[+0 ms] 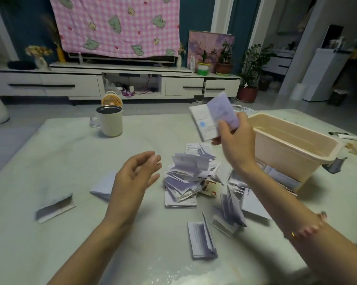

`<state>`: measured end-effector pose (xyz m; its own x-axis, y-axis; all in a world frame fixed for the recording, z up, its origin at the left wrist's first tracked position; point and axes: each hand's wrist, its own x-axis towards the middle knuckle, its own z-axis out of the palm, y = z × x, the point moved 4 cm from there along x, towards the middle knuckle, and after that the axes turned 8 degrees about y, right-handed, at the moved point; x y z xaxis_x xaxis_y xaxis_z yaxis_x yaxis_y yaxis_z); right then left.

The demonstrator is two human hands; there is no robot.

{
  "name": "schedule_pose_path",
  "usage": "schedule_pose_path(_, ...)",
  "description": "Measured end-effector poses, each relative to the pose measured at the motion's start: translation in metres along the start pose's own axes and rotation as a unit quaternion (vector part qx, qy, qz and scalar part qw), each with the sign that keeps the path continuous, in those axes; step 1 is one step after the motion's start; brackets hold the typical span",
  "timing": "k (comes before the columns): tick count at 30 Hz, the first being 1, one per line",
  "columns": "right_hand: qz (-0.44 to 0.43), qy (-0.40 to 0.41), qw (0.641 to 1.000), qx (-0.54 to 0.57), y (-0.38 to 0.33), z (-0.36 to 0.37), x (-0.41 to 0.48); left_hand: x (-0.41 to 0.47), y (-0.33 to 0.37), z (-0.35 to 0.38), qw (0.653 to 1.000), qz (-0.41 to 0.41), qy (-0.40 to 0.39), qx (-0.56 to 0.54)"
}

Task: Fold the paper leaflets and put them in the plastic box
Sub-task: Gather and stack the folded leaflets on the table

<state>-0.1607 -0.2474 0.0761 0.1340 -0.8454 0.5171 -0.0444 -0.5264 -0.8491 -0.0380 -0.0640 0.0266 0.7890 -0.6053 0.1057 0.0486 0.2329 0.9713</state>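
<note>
Folded leaflet (222, 112) pinched upright by right hand (233, 140), one plastic box (286, 159) set just right of those fingers, leaflet pile (185, 177) heaped below them, left hand (136, 175) held loosely open, two stray leaflets (54, 208) laid left of it, one mug (111, 122) stood beyond.

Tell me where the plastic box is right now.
In the head view, the plastic box sits on the right side of the table, just right of the right hand holding a leaflet, with the pile of leaflets to its left.
</note>
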Motion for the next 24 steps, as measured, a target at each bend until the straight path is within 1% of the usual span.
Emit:
schedule_pose_path(1, -0.010, -0.042, 0.999, 0.020, -0.013, 0.007, -0.022, -0.004, -0.002, 0.003, 0.996, -0.055, -0.030, -0.062)
schedule_pose_path(2, -0.050, -0.077, 0.996, 0.018, -0.024, 0.014, -0.045, -0.009, -0.002, 0.008, 0.986, -0.099, -0.070, -0.112)
schedule_pose_path(3, -0.124, -0.099, 0.987, -0.010, -0.033, 0.021, -0.070, -0.014, 0.000, 0.010, 0.974, -0.128, -0.107, -0.151)
schedule_pose_path(4, -0.215, -0.122, 0.968, -0.052, -0.040, 0.027, -0.091, -0.017, 0.001, 0.013, 0.962, -0.152, -0.124, -0.188)
schedule_pose_path(5, -0.304, -0.147, 0.936, -0.101, -0.045, 0.035, -0.112, -0.019, 0.000, 0.010, 0.953, -0.174, -0.115, -0.219)
schedule_pose_path(6, -0.374, -0.179, 0.897, -0.153, -0.044, 0.042, -0.126, -0.017, -0.005, 0.006, 0.946, -0.201, -0.091, -0.239)
schedule_pose_path(7, -0.412, -0.225, 0.864, -0.185, -0.042, 0.050, -0.139, -0.016, -0.010, -0.002, 0.941, -0.222, -0.063, -0.248)
schedule_pose_path(8, -0.412, -0.287, 0.843, -0.191, -0.040, 0.054, -0.147, -0.015, -0.016, -0.008, 0.938, -0.241, -0.045, -0.247)
schedule_pose_path(9, -0.382, -0.349, 0.837, -0.174, -0.041, 0.054, -0.150, -0.013, -0.023, -0.015, 0.935, -0.252, -0.026, -0.248)
schedule_pose_path(10, -0.348, -0.390, 0.840, -0.141, -0.043, 0.054, -0.149, -0.014, -0.027, -0.024, 0.933, -0.256, -0.008, -0.254)
schedule_pose_path(11, -0.295, -0.409, 0.855, -0.121, -0.040, 0.052, -0.139, -0.013, -0.031, -0.032, 0.928, -0.260, 0.011, -0.264)
schedule_pose_path(12, -0.253, -0.391, 0.877, -0.113, -0.034, 0.048, -0.123, -0.013, -0.034, -0.037, 0.922, -0.269, 0.025, -0.277)
schedule_pose_path(13, -0.229, -0.337, 0.904, -0.132, -0.026, 0.045, -0.103, -0.015, -0.035, -0.042, 0.918, -0.275, 0.033, -0.283)
schedule_pose_path(14, -0.207, -0.280, 0.921, -0.172, -0.013, 0.042, -0.079, -0.017, -0.035, -0.044, 0.916, -0.280, 0.037, -0.285)
schedule_pose_path(15, -0.179, -0.250, 0.924, -0.229, -0.004, 0.041, -0.060, -0.018, -0.033, -0.046, 0.915, -0.282, 0.037, -0.288)
schedule_pose_path(16, -0.138, -0.254, 0.915, -0.282, 0.010, 0.042, -0.047, -0.019, -0.034, -0.047, 0.915, -0.284, 0.040, -0.286)
schedule_pose_path(17, -0.086, -0.276, 0.904, -0.315, 0.021, 0.044, -0.042, -0.021, -0.033, -0.047, 0.915, -0.285, 0.041, -0.283)
schedule_pose_path(18, -0.041, -0.291, 0.901, -0.319, 0.034, 0.048, -0.040, -0.022, -0.034, -0.046, 0.917, -0.287, 0.043, -0.274)
schedule_pose_path(19, -0.022, -0.289, 0.900, -0.325, 0.044, 0.048, -0.040, -0.025, -0.035, -0.045, 0.921, -0.287, 0.042, -0.260)
schedule_pose_path(21, -0.069, -0.243, 0.895, -0.366, 0.050, 0.049, -0.043, -0.027, -0.036, -0.044, 0.926, -0.286, 0.039, -0.244)
schedule_pose_path(22, -0.090, -0.207, 0.897, -0.379, 0.047, 0.051, -0.042, -0.025, -0.034, -0.045, 0.926, -0.284, 0.039, -0.246)
schedule_pose_path(23, -0.092, -0.173, 0.908, -0.370, 0.043, 0.048, -0.042, -0.025, -0.033, -0.046, 0.926, -0.283, 0.044, -0.248)
schedule_pose_path(24, -0.082, -0.138, 0.928, -0.337, 0.037, 0.046, -0.041, -0.023, -0.032, -0.047, 0.924, -0.282, 0.050, -0.253)
